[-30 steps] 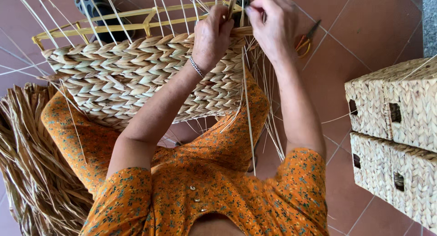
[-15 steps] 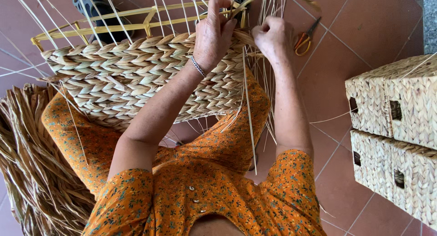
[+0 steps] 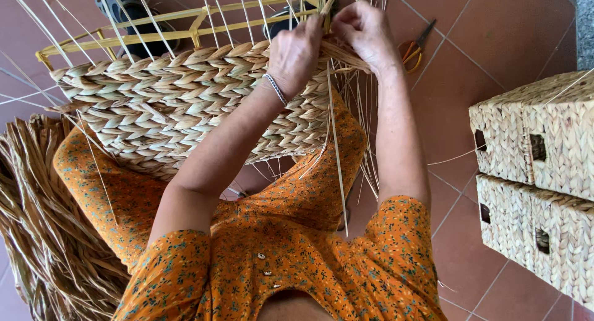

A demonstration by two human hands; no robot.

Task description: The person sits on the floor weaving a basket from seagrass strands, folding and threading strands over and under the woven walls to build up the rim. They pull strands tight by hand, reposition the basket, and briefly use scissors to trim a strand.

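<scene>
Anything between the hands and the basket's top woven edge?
Nothing visible. The left hand rests on the half-woven basket at its rim; the right hand grips the weaving strand there, among upright stakes.

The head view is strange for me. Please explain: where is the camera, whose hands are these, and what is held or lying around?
The camera sits on the person's head and looks down, so you see their own arms and orange dress. The left hand and the right hand both work a straw strand at the top edge of a half-woven basket, built on a yellow frame and resting on the lap. Loose straw lies on the left. Scissors lie on the tiled floor. Two finished woven boxes stand on the right.
</scene>
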